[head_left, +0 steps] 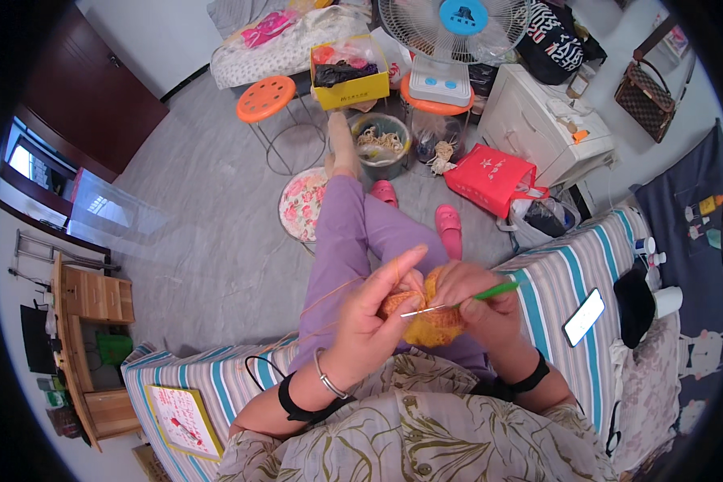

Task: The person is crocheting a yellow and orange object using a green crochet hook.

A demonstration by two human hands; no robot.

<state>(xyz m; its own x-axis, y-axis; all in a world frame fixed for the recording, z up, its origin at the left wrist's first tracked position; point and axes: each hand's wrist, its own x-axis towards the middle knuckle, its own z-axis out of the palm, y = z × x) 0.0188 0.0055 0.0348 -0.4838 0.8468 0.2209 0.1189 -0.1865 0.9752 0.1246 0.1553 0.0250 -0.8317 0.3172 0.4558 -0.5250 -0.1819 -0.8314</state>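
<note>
Indoors, crochet (striped cover alongside).

Bright, soft light, glaring window at left, fisheye-bent edges, black corners

1. The right hand is hiding the middle of the hook.
2. The left hand is covering part of the knit piece; its stitches are showing too small to count.
3. The yarn is looking too thin to trace fully.
4. The fan is running off the upper edge, the shirt off the lower.
</note>
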